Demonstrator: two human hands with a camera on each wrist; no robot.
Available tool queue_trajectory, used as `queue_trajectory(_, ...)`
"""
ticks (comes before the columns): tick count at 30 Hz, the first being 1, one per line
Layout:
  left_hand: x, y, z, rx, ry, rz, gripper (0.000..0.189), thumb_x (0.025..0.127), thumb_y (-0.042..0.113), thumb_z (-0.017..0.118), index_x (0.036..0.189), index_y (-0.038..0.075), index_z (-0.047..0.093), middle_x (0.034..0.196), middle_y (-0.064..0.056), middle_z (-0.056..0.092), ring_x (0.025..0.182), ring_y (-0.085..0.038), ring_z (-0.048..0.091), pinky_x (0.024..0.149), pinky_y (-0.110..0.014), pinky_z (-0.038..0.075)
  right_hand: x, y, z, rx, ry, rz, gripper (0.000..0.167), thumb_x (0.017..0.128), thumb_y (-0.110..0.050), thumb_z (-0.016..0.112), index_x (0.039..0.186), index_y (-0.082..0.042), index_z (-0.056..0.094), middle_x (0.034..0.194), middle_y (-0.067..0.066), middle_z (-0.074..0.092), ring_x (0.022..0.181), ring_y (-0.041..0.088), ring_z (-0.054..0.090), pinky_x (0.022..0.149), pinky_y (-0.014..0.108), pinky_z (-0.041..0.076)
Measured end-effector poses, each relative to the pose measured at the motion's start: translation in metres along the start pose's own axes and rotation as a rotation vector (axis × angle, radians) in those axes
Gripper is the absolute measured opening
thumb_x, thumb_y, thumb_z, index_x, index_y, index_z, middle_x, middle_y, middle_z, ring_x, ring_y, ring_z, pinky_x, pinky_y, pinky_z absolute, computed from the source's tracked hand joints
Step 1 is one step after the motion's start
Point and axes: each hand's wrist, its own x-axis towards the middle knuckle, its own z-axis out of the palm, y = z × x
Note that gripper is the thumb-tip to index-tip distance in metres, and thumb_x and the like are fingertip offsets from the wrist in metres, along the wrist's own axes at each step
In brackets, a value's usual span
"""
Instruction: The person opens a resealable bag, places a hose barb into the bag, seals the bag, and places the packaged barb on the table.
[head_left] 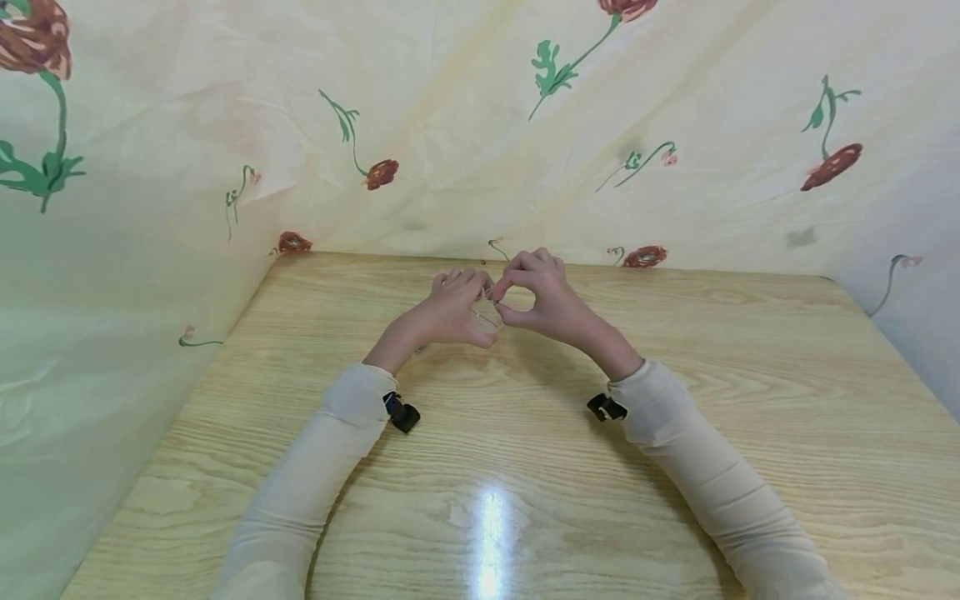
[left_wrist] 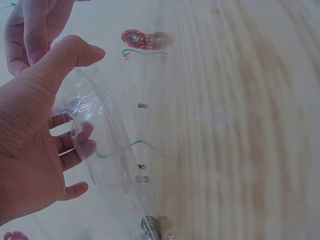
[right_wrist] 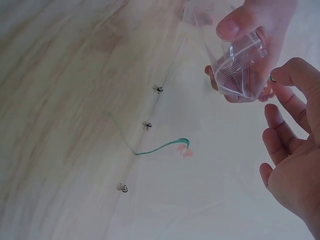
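I have the left hand point(head_left: 453, 309) gripping a clear bag point(right_wrist: 242, 70) near the far edge of the tabletop point(head_left: 787, 375). The right hand point(head_left: 551, 298) pinches a tiny dark piece point(right_wrist: 272, 78); I see wider room rightward.

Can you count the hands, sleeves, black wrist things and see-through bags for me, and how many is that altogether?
Hands: 2
Sleeves: 2
Black wrist things: 2
See-through bag: 1
Total: 7
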Motion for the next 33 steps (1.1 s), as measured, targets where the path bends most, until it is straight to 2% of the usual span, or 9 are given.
queue_trajectory(17, 0.0022, -0.0008, 0.0007, 0.023, 0.001, 0.016, 0.064, 0.082, 0.039, 0.079, 0.13, 0.012, 0.046, 0.126, -0.015, 0.052, 0.115, -0.028, 0.039, 0.111, -0.061, 0.019, -0.0011, 0.0007, 0.0048, -0.022, -0.016, 0.001, 0.007, 0.084, -0.005, 0.074, 0.087, -0.011, 0.073, 0.101, 0.008, 0.061, 0.096, 0.028, 0.042, 0.097, 0.057, 0.025)
queue_trajectory(33, 0.0019, 0.0, 0.0011, 0.025, 0.001, 0.0, 0.063, 0.082, 0.04, 0.079, 0.129, 0.013, 0.046, 0.125, -0.014, 0.052, 0.114, -0.027, 0.039, 0.112, -0.06, 0.019, -0.0017, 0.0024, 0.0061, -0.028, -0.018, 0.002, 0.008, 0.084, -0.006, 0.075, 0.088, -0.013, 0.073, 0.101, 0.008, 0.06, 0.096, 0.027, 0.042, 0.097, 0.058, 0.025)
